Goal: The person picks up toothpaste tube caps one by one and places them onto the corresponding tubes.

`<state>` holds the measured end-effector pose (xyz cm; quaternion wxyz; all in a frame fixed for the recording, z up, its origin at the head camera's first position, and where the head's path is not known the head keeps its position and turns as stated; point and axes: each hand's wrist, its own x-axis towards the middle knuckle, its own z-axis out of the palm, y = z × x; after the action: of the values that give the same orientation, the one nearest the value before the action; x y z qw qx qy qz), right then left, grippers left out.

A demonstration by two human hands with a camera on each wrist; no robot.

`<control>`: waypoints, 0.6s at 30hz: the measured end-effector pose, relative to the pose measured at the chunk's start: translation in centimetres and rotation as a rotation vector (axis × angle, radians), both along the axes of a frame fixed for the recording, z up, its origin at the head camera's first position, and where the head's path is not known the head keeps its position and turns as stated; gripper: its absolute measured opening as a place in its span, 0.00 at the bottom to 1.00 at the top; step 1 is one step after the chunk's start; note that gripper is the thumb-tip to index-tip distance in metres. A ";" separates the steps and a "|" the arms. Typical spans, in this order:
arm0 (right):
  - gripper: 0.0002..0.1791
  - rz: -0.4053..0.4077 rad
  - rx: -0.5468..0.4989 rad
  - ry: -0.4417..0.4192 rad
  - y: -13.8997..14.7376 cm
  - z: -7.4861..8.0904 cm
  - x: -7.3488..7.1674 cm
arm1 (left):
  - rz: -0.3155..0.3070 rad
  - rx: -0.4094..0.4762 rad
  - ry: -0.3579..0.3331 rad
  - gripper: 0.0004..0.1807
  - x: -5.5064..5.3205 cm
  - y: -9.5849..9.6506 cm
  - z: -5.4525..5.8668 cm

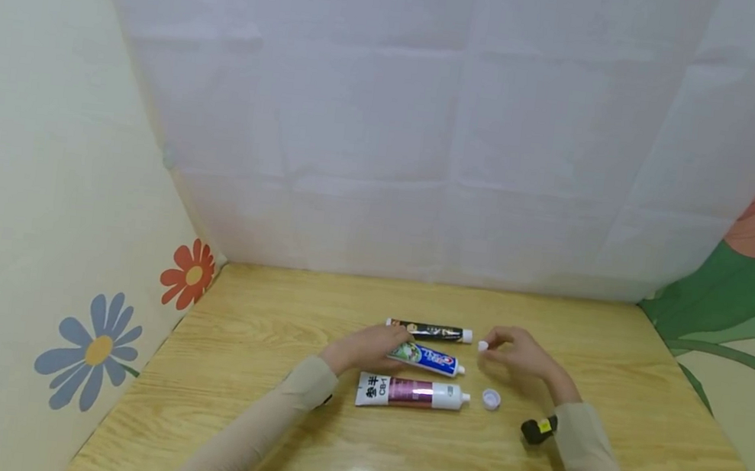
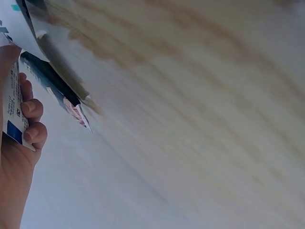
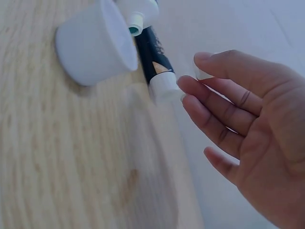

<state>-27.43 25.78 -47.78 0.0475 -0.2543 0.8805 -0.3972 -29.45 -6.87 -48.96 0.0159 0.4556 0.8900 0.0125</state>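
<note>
Blue-and-green toothpaste tube (image 1: 430, 358) is held by the left hand (image 1: 369, 347), with fingers curled round its back end, midway between the left and right edges of the wooden table (image 1: 288, 295) and nearer the far edge. Its nozzle (image 1: 461, 370) is bare. A small white cap (image 1: 482, 346) is pinched by the thumb and fingertips of the right hand (image 1: 522, 354). It seems best for the tube to be held softly, so nothing is squeezed out, and for the cap to be gripped by its sides.

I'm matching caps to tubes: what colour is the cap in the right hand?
The cap is white; the head view shows it best.
</note>
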 end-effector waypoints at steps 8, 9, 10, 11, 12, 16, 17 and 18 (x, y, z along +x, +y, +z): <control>0.07 -0.035 0.013 0.052 0.3 0.4 -0.5 | 0.001 0.084 -0.021 0.27 0.2 0.0 0.7; 0.07 -0.037 0.014 0.063 0.4 0.5 -0.5 | -0.005 0.090 -0.017 0.26 0.2 0.0 0.7; 0.08 -0.038 0.008 0.070 0.4 0.6 -0.5 | -0.008 0.096 -0.013 0.26 0.2 -0.1 0.8; 0.08 -0.038 0.004 0.076 0.4 0.7 -0.4 | -0.013 0.105 -0.011 0.25 0.1 -0.1 0.9; 0.08 -0.041 -0.002 0.080 0.3 0.8 -0.4 | -0.016 0.112 -0.008 0.25 0.1 -0.2 0.9; 0.09 -0.056 -0.005 0.089 0.2 1.3 -0.1 | -0.022 0.143 0.001 0.26 0.0 -0.4 1.2; 0.09 -0.065 -0.003 0.093 0.2 1.4 0.0 | -0.025 0.149 0.007 0.26 -0.1 -0.4 1.3; 0.09 -0.070 -0.001 0.101 0.2 1.5 0.1 | -0.028 0.155 0.015 0.26 -0.1 -0.5 1.4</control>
<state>-27.35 25.96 -46.26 -0.0110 -0.2431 0.8899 -0.3859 -29.58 -7.33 -47.60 -0.0256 0.4677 0.8801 0.0776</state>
